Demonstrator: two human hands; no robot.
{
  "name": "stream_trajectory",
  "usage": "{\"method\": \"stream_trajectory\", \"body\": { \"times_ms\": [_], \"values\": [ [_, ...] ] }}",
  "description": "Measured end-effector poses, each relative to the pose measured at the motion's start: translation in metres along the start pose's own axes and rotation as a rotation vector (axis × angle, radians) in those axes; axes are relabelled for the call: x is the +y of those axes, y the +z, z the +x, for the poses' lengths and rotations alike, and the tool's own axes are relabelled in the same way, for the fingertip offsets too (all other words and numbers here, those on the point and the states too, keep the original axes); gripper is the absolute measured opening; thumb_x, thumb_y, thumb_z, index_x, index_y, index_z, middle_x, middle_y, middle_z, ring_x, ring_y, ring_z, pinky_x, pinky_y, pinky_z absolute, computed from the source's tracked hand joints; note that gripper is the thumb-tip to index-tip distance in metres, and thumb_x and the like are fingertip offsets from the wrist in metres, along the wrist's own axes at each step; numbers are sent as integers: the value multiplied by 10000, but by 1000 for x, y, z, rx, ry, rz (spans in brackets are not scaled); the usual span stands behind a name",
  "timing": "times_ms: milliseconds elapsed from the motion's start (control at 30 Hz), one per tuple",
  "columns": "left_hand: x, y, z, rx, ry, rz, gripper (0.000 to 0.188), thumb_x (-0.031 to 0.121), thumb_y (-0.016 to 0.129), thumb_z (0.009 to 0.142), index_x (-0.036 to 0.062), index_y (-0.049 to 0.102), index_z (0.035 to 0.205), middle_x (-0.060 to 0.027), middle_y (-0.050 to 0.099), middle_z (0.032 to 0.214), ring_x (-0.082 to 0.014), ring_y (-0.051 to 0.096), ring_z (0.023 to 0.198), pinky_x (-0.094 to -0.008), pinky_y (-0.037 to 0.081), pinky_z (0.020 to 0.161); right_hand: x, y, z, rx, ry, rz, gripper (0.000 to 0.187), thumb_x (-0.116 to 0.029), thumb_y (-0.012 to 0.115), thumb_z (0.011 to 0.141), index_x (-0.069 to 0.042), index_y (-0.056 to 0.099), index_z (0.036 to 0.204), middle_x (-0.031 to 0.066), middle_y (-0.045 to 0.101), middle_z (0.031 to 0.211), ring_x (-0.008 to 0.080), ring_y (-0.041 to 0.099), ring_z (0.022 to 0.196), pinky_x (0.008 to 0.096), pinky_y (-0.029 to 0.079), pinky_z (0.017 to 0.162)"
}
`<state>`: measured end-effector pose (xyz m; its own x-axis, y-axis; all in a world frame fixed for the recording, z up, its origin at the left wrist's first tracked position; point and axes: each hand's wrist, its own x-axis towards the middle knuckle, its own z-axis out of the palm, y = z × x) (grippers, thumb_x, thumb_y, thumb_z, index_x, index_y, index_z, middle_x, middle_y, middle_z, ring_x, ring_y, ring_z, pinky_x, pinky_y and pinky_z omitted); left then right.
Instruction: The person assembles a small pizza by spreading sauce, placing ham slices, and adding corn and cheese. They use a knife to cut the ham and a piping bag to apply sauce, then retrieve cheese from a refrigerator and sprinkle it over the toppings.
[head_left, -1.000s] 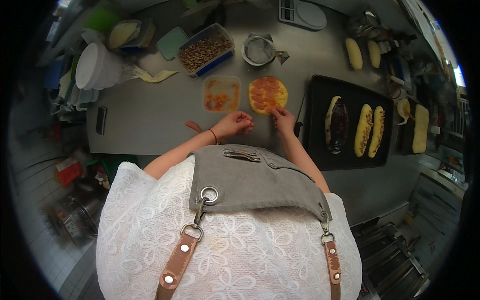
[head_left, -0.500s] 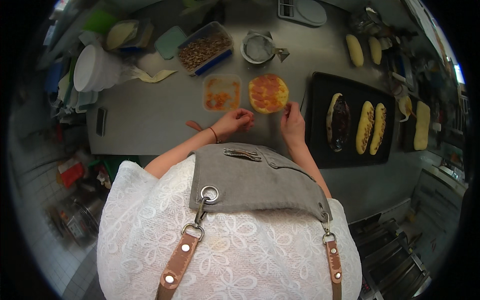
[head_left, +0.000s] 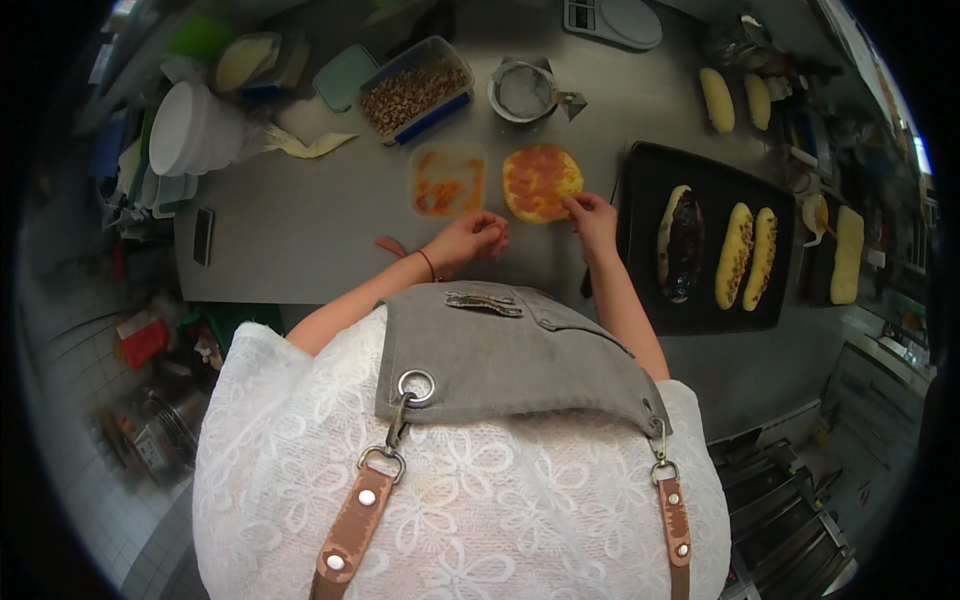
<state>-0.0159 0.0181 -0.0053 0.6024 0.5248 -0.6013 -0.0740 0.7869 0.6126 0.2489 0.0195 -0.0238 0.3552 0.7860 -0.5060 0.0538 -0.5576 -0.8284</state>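
A flat, nearly round disc of yellow dough (head_left: 541,180), its top glistening with orange-red topping, is lying on the smooth grey metal table (head_left: 300,240), between a shallow translucent plastic container (head_left: 450,158) and a dark baking tray (head_left: 705,165). The right hand (head_left: 594,218) is now reaching over the disc's lower right edge; half a second ago it was hovering just outside. Its thumb and fingertips are pinching together, on what I cannot tell. Well apart, the left hand (head_left: 470,240) is curling loosely below the container, its contents hidden. Being round, the disc is showing no clear long axis or direction.
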Motion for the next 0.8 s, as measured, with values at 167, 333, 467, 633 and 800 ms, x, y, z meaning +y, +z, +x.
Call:
{"method": "stream_trajectory", "body": {
  "times_ms": [167, 333, 467, 633, 800],
  "values": [
    [3, 0, -3, 30, -6, 34, 250, 169, 555, 984, 31, 537, 1192, -68, 587, 1114, -141, 600, 976, -307, 521, 884, 22, 16, 10, -74, 104, 68, 218, -180, 730, 837, 0, 703, 957, 34, 680, 795, 74, 521, 599, 229, 396, 534],
    [6, 1, -2, 44, -33, 31, 256, 180, 558, 985, 36, 540, 1196, -63, 589, 1131, -132, 603, 988, -294, 518, 885, 34, 30, 14, 8, 48, 44, 211, -183, 725, 843, -3, 696, 949, 21, 677, 774, 75, 511, 578, 229, 385, 512],
    [7, 0, -2, 41, -35, 17, 264, 186, 558, 986, 34, 539, 1200, -53, 590, 1137, -129, 604, 998, -290, 516, 888, 38, 32, 15, 80, -59, -24, 218, -190, 728, 838, 3, 688, 930, 37, 678, 756, 113, 560, 603, 266, 430, 541],
    [8, -2, 0, 32, -37, 54, 314, 206, 569, 983, 43, 529, 1247, -48, 590, 1146, -133, 603, 1022, -288, 514, 896, 22, 31, 7, 163, -192, -457, 179, -181, 708, 823, -25, 650, 891, 118, 673, 769, 255, 659, 707, 352, 512, 651],
    [14, 5, -3, 11, -10, -4, 385, 208, 580, 977, 43, 496, 1314, -50, 592, 1164, -140, 594, 1060, -289, 504, 922, -4, 25, -17, 202, -386, -792, 195, -223, 707, 830, -76, 617, 920, 114, 667, 784, 319, 654, 736, 391, 522, 648]
  ]
}}
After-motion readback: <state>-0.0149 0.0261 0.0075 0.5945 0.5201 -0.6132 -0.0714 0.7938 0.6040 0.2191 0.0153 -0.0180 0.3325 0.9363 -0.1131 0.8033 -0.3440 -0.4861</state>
